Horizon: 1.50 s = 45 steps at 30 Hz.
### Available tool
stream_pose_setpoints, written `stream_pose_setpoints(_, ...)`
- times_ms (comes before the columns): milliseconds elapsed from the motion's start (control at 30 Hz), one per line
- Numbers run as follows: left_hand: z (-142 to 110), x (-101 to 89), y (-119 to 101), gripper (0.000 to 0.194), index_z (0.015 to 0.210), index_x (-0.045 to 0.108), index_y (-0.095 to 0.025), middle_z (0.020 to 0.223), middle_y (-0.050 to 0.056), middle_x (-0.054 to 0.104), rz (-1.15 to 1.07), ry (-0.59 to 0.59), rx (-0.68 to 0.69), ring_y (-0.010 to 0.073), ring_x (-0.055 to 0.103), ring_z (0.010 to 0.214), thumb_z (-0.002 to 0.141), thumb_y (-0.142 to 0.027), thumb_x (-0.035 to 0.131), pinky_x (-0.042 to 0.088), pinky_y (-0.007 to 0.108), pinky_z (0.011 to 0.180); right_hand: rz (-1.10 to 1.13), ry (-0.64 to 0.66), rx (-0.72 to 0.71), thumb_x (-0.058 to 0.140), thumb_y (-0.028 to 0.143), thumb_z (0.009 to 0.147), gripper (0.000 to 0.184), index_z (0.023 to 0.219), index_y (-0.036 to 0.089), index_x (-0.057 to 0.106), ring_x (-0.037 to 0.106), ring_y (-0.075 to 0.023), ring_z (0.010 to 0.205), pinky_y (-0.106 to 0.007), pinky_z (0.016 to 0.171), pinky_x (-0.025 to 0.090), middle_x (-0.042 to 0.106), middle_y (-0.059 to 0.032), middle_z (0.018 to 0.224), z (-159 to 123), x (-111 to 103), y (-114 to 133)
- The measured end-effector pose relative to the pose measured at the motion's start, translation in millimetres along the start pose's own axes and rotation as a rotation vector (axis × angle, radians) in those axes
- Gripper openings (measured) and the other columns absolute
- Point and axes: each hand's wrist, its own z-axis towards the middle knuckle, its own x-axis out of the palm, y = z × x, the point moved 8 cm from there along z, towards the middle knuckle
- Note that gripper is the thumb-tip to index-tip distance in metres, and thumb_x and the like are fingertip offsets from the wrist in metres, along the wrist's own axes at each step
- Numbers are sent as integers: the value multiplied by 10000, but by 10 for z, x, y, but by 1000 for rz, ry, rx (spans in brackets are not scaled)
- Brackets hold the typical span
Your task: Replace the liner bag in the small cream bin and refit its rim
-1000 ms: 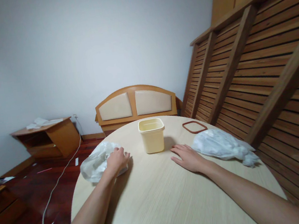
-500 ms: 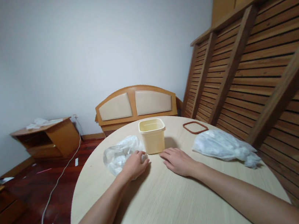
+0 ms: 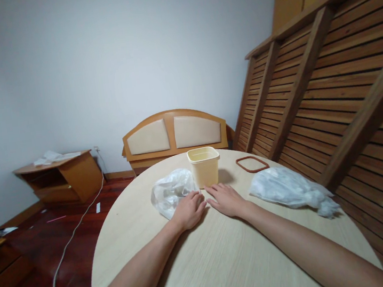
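Overhead and behind everything, pale wall (image 3: 129,52), cut off by the top of the view. Then the slatted panel (image 3: 312,93), leaning beyond the table's right edge and cropped at the side. Next the round table (image 3: 195,271), far edge in full view, near edge out of frame. Past that far edge, the headboard (image 3: 154,136), lower part hidden by the tabletop. Off beyond the left edge, the low cabinet (image 3: 64,180), too dark inside to make out. Running over the floor, the cord (image 3: 76,225), lost among half-cropped papers at lower left.

Back on the table, near the right edge, the white bag (image 3: 286,187), bulging, with a twisted end and unreadable contents. Left of the tub, the clear bag (image 3: 170,191), crumpled, one end covered by the left hand (image 3: 189,210). Fingers there bent and close together, undersides hidden; impossible to tell whether clamped on plastic. Upright and open toward the middle of the far edge, the tub (image 3: 205,172), bottom inside out of sight. Just before its base, the right hand (image 3: 227,200), palm down, fingers slightly apart, holding nothing; contact with the tub unclear. Smallest, toward the far right edge, the flat brown ring (image 3: 257,170).
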Motion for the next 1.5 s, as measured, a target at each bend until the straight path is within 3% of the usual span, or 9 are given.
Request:
stream_pose_setpoints(200, -156, -54, -313, 348, 1134, 663, -183, 1408, 147, 599, -80, 69, 53, 272, 555, 1326, 1027, -371, 389, 416, 428, 1142, 28, 7, 44, 439, 345, 1000, 477, 1425, 149, 531, 540, -324, 1230, -453, 1015, 401, 603, -175, 1374, 132, -5, -117)
stream_pose_setpoints(333, -231, -313, -435, 319, 1211, 627, -224, 1390, 81, 626, -196, 60, 138, 233, 615, 1249, 1026, -338, 393, 470, 390, 1089, 69, 35, 16, 452, 367, 1003, 399, 1301, 164, 623, 588, -286, 1207, -391, 1007, 420, 649, -143, 1335, 40, -65, -113)
stream_pose_setpoints(467, -242, -735, -279, 239, 1138, 643, -213, 1241, 81, 697, -46, -114, 198, 243, 637, 1166, 957, -226, 488, 488, 427, 1042, 103, 27, 8, 429, 411, 1017, 463, 1363, 139, 572, 602, -297, 1226, -399, 1015, 429, 641, -166, 1354, -224, -164, -125)
stream_pose_setpoints(567, -245, -885, -56, 237, 1131, 655, -212, 1263, 97, 673, 117, -201, 162, 277, 610, 1184, 918, -202, 552, 480, 467, 1036, 138, 2, 19, 457, 403, 1006, 425, 1307, 150, 618, 629, -304, 1190, -409, 1003, 437, 674, -154, 1309, -403, -270, -171)
stream_pose_setpoints(767, -259, -707, 355, 426, 1350, 583, -295, 1347, 69, 626, 107, -134, -62, 255, 671, 1103, 938, -207, 523, 536, 378, 945, 244, -133, -113, 556, 307, 949, 214, 1025, 184, 713, 677, -225, 971, -335, 873, 470, 746, -84, 1037, -501, -549, 101)
stream_pose_setpoints(1000, -191, -634, 482, 234, 1004, 723, -188, 1042, 75, 758, -304, -217, -170, 222, 705, 956, 895, -275, 535, 553, 319, 876, 197, -26, -324, 686, 391, 867, 347, 1177, 238, 709, 643, -257, 1096, -394, 1004, 414, 727, -67, 1166, -592, -365, 596)
stream_pose_setpoints(1167, -195, -733, 478, 265, 891, 663, -174, 883, 55, 737, -315, -316, -253, 191, 687, 774, 908, -369, 484, 551, 282, 704, 171, 59, -299, 713, 457, 827, 396, 1161, 244, 724, 658, -268, 1072, -390, 997, 424, 739, -66, 1135, -577, -327, 466)
stream_pose_setpoints(1300, -253, -862, 558, 202, 872, 635, -187, 851, 47, 721, -244, -398, -349, 189, 668, 773, 895, -326, 490, 521, 288, 729, 147, 83, -246, 747, 530, 766, 490, 1163, 244, 726, 654, -292, 1091, -387, 981, 439, 736, -79, 1151, -578, -383, 301)
stream_pose_setpoints(1500, -329, -900, 733, 153, 920, 646, -191, 881, 69, 727, -132, -392, -484, 228, 682, 817, 848, -220, 514, 520, 339, 771, 153, 80, -132, 652, 347, 825, 266, 1034, 218, 753, 692, -258, 988, -315, 867, 478, 757, -81, 1070, -549, -412, -29)
